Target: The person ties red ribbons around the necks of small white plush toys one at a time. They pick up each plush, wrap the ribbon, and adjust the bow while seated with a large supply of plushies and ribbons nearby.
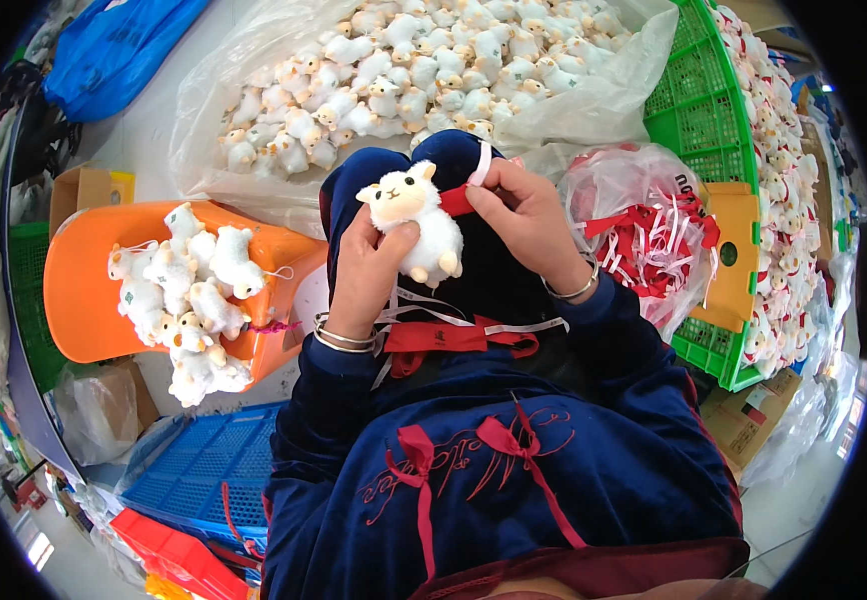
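Note:
A white plush sheep (pixel 416 212) with cream ears and feet is held above my lap, facing up. My left hand (pixel 369 262) grips its body from the left, thumb across its belly. In my right hand (pixel 531 215), thumb and forefinger pinch the end of a red cloth strip (pixel 457 200) with a white ribbon tie (pixel 482 163). The strip runs to the sheep's right side; its other end is hidden behind the toy. More red strips with white ties (pixel 436 338) lie across my lap, below the sheep.
An orange plastic chair (pixel 79 290) at left bears several white plush sheep (pixel 189 290). Ahead, a big clear plastic bag (pixel 209 110) spreads under a heap of plush sheep (pixel 424 70). At right, a plastic bag of red strips (pixel 649 235) sits by a green crate (pixel 699 110). A blue crate (pixel 209 465) stands lower left.

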`<state>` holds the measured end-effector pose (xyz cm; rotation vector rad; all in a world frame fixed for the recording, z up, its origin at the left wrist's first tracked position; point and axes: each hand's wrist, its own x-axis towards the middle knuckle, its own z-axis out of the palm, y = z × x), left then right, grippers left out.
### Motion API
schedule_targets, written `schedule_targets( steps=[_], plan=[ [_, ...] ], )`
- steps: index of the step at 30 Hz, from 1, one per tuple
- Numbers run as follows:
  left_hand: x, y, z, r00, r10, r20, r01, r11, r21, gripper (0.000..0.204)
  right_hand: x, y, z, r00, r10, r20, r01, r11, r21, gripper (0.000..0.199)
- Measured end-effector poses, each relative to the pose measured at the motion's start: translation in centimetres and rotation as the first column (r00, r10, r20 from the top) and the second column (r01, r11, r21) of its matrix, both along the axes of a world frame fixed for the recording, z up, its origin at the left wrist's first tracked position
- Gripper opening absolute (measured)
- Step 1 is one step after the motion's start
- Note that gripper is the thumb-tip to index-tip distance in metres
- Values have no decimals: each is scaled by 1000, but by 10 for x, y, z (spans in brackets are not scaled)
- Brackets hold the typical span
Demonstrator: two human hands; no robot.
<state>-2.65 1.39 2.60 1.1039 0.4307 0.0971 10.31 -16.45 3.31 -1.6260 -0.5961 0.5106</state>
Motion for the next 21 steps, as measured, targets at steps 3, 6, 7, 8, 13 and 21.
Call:
schedule_targets(
  steps=[3, 6, 7, 8, 13, 21],
  plan=[
    [2, -4, -2, 999, 32, -38, -31, 999, 34, 40, -7, 6, 10, 996, 47, -70, -50, 998, -41, 14],
    [5, -10, -8, 998, 52, -28, -48, 992, 113, 34, -14, 8, 8, 995, 83, -50, -86, 994, -70, 31],
    [5, -11, -7, 998, 48, -39, -39, 979, 198, 32, -17, 9, 9, 993, 89, 74, -80, 990, -117, 36],
    [5, -11, -7, 998, 45, -51, -29, 959, 282, 31, -21, 9, 9, 975, 100, 197, -69, 984, -162, 41],
    [-9, 13, -2, 974, -27, -224, 109, 927, 360, 36, -23, 16, 12, 968, 140, 209, -53, 926, -374, 47],
    [-19, 13, 12, 945, -100, -310, 256, 817, 517, 42, -25, 19, 4, 956, 127, 264, -5, 908, -419, 49]
  ],
)
